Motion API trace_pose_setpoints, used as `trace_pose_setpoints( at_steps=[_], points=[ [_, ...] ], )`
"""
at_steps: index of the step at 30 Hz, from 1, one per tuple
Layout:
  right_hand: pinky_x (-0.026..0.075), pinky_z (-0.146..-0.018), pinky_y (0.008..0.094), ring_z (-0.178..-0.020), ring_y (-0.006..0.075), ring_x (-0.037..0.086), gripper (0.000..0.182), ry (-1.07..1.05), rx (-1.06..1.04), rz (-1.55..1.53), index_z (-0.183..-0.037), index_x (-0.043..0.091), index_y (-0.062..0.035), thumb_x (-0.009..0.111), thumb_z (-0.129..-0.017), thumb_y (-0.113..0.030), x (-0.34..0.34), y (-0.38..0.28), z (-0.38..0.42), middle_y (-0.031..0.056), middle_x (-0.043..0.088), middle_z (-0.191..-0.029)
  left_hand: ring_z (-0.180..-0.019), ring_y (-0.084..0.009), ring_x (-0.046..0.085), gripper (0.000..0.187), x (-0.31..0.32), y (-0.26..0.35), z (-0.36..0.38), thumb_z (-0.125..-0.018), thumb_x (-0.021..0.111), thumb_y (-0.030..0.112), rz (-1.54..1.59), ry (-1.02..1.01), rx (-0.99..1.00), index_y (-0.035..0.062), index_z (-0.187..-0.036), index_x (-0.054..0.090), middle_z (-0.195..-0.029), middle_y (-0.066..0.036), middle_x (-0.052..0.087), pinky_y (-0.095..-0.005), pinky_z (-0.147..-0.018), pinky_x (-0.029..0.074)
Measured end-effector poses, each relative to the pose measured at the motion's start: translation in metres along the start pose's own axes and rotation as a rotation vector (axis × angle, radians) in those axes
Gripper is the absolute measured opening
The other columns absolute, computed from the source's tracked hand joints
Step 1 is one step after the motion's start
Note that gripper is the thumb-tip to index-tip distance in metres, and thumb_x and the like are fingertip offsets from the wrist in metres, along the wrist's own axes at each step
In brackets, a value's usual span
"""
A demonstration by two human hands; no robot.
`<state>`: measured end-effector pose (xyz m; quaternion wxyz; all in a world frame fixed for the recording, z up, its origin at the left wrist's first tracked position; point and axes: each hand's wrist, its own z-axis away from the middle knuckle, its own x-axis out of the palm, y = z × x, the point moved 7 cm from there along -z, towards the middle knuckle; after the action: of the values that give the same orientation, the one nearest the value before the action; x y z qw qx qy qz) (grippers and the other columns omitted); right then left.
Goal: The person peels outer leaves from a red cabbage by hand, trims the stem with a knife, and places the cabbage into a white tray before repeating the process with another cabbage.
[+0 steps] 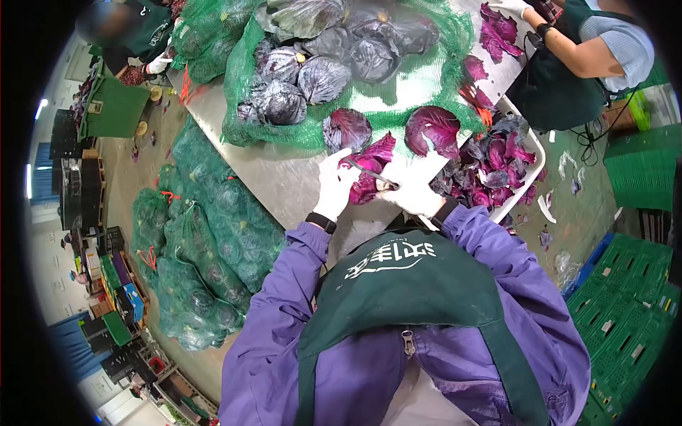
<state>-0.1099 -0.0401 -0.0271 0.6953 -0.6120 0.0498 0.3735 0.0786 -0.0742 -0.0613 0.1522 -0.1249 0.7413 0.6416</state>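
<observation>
Your left hand (pixel 335 186) clasps the red cabbage (pixel 364 189) at the steel table's (pixel 250 169) near edge, your right hand (pixel 412 190) gripping the knife (pixel 371 173): angle the blade away from the left thumb, stroking short and shallow.

Knife (pixel 368 172) partly hidden by right fingers (pixel 398 197)

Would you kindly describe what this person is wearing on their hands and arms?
The left hand and right hand wear white gloves, with a black band at each wrist. Both arms have long, loosely creased purple sleeves.
</observation>
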Motion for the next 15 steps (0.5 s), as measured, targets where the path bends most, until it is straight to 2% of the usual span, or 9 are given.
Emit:
trace_pose_setpoints(
  at_steps=[1,3,4,6,8,10,12,14,15],
  points=[
    [0.048,-0.080,0.0401,-0.087,0.0251,0.061,0.032,0.020,-0.098,-0.111,-0.104,0.064,-0.0057,0.073,-0.080,-0.025,0.001,0.007,0.005,0.0088,0.065,-0.094,-0.100,-0.0199,0.055,0.047,-0.003,0.008,-0.002,-0.083,0.072,0.016,0.001,0.000,0.003,0.0027,-0.125,0.056,-0.117,-0.013,0.053,-0.0330,-0.086,0.048],
    [0.049,-0.078,0.0350,-0.084,0.0204,0.063,0.036,0.024,-0.192,-0.305,-0.111,0.064,-0.0053,0.074,-0.078,-0.016,-0.001,0.031,0.014,0.0090,0.067,-0.089,-0.106,-0.0198,0.053,0.045,-0.003,-0.007,0.001,-0.085,0.067,0.014,0.360,-0.080,-0.421,0.0022,-0.127,0.055,-0.121,-0.012,0.052,-0.0336,-0.091,0.045],
    [0.050,-0.077,0.0320,-0.084,0.0189,0.064,0.041,0.083,-0.176,-0.187,-0.117,0.063,-0.0061,0.072,-0.078,-0.012,-0.012,0.043,0.020,0.0098,0.068,-0.091,-0.106,-0.0198,0.053,0.045,-0.006,-0.012,0.002,-0.085,0.067,0.014,0.362,-0.077,-0.419,0.0022,-0.127,0.055,-0.121,-0.012,0.052,-0.0336,-0.091,0.045],
    [0.050,-0.075,0.0304,-0.080,0.0179,0.063,0.042,0.137,0.052,-0.225,-0.118,0.062,-0.0059,0.070,-0.077,-0.008,-0.023,0.084,0.028,0.0096,0.066,-0.089,-0.108,-0.0199,0.052,0.047,-0.017,-0.024,0.008,-0.088,0.062,0.014,0.460,0.009,-0.441,0.0023,-0.132,0.050,-0.126,-0.011,0.051,-0.0330,-0.093,0.045],
    [0.048,-0.071,0.0252,-0.074,0.0091,0.054,0.040,0.295,0.144,-0.128,-0.120,0.060,-0.0025,0.065,-0.080,0.000,-0.037,0.106,0.027,0.0008,0.060,-0.083,-0.114,-0.0204,0.050,0.050,-0.021,-0.026,0.020,-0.091,0.057,0.016,0.515,0.009,-0.498,0.0032,-0.138,0.044,-0.129,-0.012,0.049,-0.0331,-0.098,0.042],
    [0.046,-0.068,0.0229,-0.073,0.0075,0.053,0.038,0.558,0.097,-0.202,-0.122,0.060,-0.0059,0.063,-0.084,-0.005,-0.058,0.078,0.025,-0.0004,0.058,-0.082,-0.117,-0.0209,0.049,0.050,-0.023,-0.035,0.029,-0.092,0.053,0.015,0.624,0.020,-0.457,0.0030,-0.139,0.042,-0.130,-0.012,0.048,-0.0336,-0.102,0.039],
    [0.046,-0.066,0.0232,-0.073,0.0082,0.054,0.038,0.501,-0.060,-0.145,-0.124,0.060,-0.0073,0.063,-0.086,-0.009,-0.065,0.019,0.014,0.0005,0.060,-0.084,-0.119,-0.0206,0.047,0.050,-0.023,-0.044,0.033,-0.093,0.051,0.016,0.624,0.015,-0.460,0.0029,-0.140,0.041,-0.131,-0.012,0.048,-0.0337,-0.105,0.037],
    [0.048,-0.067,0.0247,-0.075,0.0107,0.056,0.038,0.263,-0.071,-0.275,-0.126,0.060,-0.0077,0.063,-0.088,-0.012,-0.037,-0.005,-0.010,0.0029,0.063,-0.088,-0.120,-0.0213,0.047,0.048,-0.028,-0.048,0.033,-0.092,0.051,0.013,0.575,0.039,-0.420,0.0023,-0.138,0.042,-0.131,-0.013,0.048,-0.0349,-0.105,0.038],
    [0.050,-0.070,0.0298,-0.079,0.0179,0.060,0.037,0.247,-0.105,-0.221,-0.126,0.061,-0.0112,0.059,-0.089,-0.015,-0.018,-0.006,-0.025,0.0088,0.065,-0.092,-0.120,-0.0213,0.047,0.048,-0.031,-0.043,0.033,-0.092,0.051,0.013,0.572,0.037,-0.418,0.0023,-0.138,0.042,-0.131,-0.013,0.048,-0.0349,-0.105,0.038]
  ],
)
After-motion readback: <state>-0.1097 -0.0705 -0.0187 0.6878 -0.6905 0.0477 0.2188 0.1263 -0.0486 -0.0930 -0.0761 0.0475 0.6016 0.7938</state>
